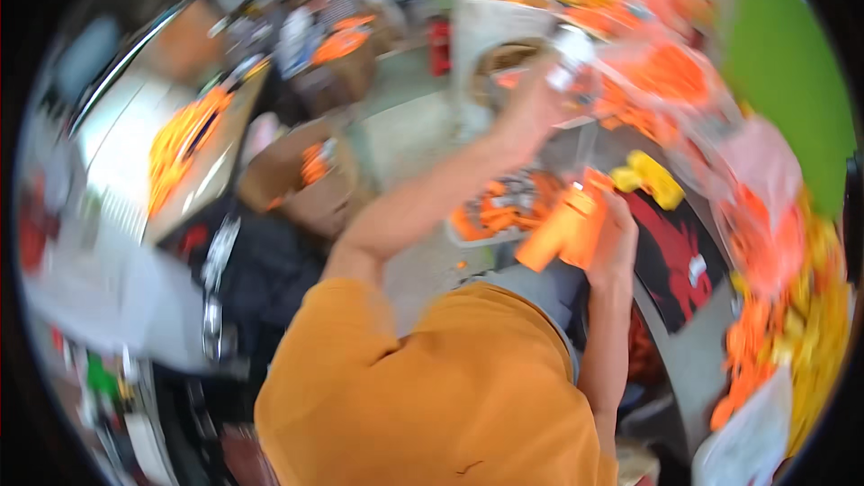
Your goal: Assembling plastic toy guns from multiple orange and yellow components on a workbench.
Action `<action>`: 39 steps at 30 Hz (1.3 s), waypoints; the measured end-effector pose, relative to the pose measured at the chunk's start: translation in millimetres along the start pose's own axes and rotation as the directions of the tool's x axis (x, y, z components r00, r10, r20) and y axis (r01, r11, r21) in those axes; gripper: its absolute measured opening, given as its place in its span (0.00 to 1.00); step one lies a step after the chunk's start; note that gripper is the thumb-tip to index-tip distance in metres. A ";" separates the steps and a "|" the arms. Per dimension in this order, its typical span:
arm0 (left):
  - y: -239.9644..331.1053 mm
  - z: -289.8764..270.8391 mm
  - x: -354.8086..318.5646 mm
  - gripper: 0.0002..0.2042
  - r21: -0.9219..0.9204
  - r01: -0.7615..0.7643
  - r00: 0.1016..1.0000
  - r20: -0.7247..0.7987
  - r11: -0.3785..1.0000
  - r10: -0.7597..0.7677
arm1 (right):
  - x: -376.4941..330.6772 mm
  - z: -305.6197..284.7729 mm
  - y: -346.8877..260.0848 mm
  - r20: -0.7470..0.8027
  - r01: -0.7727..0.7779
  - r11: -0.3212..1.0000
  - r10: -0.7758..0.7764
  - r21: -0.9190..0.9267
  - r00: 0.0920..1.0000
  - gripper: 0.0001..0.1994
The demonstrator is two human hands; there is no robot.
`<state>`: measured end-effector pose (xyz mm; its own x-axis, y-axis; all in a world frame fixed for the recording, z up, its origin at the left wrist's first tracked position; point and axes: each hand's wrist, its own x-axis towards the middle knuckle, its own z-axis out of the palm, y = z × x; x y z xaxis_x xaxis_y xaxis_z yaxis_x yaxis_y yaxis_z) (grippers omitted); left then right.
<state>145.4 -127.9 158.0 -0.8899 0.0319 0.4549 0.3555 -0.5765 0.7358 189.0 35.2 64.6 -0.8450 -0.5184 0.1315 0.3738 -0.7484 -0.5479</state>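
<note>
Right hand (616, 234) at centre right of the frame, fingers wrapped around an orange plastic piece (565, 232); its long axis runs diagonally, lower end pointing down-left. Blur hides how firm that grasp is, so it could slip toward the tray of orange parts (490, 216) just left of it. Further up, left hand (540, 99) stretches to the upper middle, curled at a clear bag (576, 49); closure too smeared to call

Clear plastic bags and 1 brown carton

Blurred clear bags of orange parts (666, 81) pile at upper right; a brown cardboard box (306, 182) stands open at left centre.
</note>
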 end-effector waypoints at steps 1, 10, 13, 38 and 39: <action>-7.8 -13.1 -8.7 0.17 -0.034 0.044 0.993 -0.107 0.998 -0.047 | -1.3 3.2 8.2 -0.032 -0.062 0.996 0.064 0.069 0.997 0.23; -20.5 -95.9 -168.5 0.24 -0.125 0.308 0.890 -0.311 0.943 -0.332 | 13.0 41.7 62.8 0.204 -0.526 0.848 0.529 -0.073 0.824 0.18; -38.9 -97.8 -205.6 0.24 -0.344 0.390 0.828 -0.275 0.854 -0.488 | 36.1 33.2 85.5 0.048 -0.423 0.901 0.429 -0.098 0.902 0.16; -117.6 -163.1 -260.6 0.23 -0.781 0.312 0.836 -0.044 0.540 -0.546 | 72.7 4.6 128.5 -0.285 -0.533 0.184 0.680 -0.826 0.676 0.18; -116.8 -160.5 -256.0 0.23 -0.804 0.297 0.833 -0.047 0.515 -0.552 | 70.9 8.6 129.2 -0.228 -0.360 0.098 0.614 -0.928 0.755 0.16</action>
<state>285.8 -199.7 -124.9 -0.9505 0.3066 -0.0507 -0.3105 -0.9441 0.1107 180.7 -101.9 10.3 -0.4958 -0.7570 -0.4255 -0.0140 0.4969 -0.8677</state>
